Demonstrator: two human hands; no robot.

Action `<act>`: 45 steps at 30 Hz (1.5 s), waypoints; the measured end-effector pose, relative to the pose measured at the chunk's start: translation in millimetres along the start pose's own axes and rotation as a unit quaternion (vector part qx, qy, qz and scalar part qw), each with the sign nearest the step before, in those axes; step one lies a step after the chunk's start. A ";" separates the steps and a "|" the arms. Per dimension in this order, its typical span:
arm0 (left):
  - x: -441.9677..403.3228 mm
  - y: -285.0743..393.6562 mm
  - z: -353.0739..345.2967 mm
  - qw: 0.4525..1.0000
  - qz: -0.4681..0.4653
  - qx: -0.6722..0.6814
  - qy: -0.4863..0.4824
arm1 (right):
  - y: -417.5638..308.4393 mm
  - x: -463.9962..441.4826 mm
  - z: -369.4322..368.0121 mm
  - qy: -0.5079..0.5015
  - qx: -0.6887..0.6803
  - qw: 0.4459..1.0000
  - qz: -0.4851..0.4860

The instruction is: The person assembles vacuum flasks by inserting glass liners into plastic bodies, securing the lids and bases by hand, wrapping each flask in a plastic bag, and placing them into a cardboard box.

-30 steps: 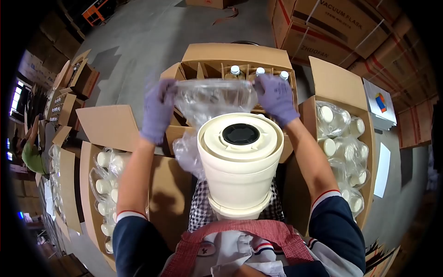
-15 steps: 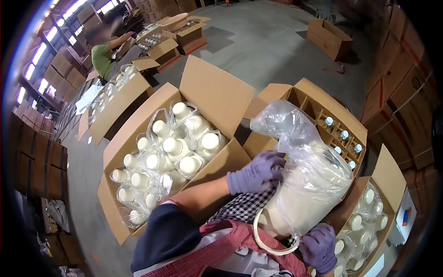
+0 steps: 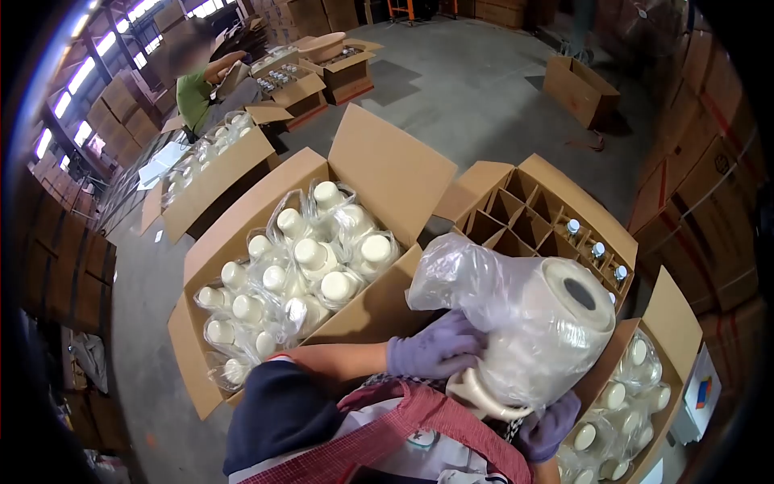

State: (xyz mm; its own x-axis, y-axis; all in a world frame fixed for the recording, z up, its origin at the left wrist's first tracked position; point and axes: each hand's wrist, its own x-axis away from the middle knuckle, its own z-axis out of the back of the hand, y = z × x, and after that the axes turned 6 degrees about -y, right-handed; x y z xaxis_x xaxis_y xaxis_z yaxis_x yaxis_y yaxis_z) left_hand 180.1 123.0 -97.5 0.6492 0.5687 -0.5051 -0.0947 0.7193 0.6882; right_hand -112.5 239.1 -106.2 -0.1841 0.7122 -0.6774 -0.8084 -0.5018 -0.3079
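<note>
**Query:** What are the largest units in view?
**Reply:** The concrete floor [image 3: 451, 105] is largest. On it, the left carton [image 3: 393, 177] holds rows of film-wrapped cream-capped vessels [image 3: 310, 253]. The divided carton [image 3: 576, 198] stands ahead, with cardboard cells. The right carton [image 3: 673, 323] holds more wrapped vessels.

**Query:** Where is the workpiece?
**Reply:** The large cream vessel [image 3: 556, 339] is tilted in front of the person, between the left and right cartons. Its end with the dark round centre faces up and away. The clear bag [image 3: 455, 274] covers most of it, loose film extending left.

**Query:** State of each hand?
**Reply:** Left hand [image 3: 435, 345], gloved: fingers partly curled against the bagged vessel's near left side; pinch on the film cannot be determined. Right hand [image 3: 550, 427], gloved: beside the vessel's lower end, fingers mostly hidden; opening and hold cannot be determined.

**Query:** Smallest items?
**Reply:** Pale blue bottle caps [image 3: 597, 250], along the divided carton's right side.
</note>
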 end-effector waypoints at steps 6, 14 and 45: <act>16.4 -16.6 -27.3 0.996 -0.018 -0.081 -0.012 | 11.9 24.2 -6.8 -0.199 -0.068 0.973 -0.100; -39.8 23.6 -75.7 0.899 0.337 0.270 0.077 | -8.8 -22.7 -8.5 0.033 -0.279 0.848 -0.449; -45.1 -43.7 -158.7 0.582 0.180 0.772 -0.180 | -33.9 51.6 70.7 -0.139 0.045 0.973 -0.179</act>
State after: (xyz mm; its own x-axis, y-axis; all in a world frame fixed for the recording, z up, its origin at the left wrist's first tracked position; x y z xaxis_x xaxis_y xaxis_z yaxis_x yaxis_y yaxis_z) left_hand 35.2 129.3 -187.4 0.9395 0.2513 -0.2328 0.3375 -0.7953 0.5036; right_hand -134.2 327.5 -83.5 -0.0168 0.9450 -0.3267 -0.8919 -0.1619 -0.4223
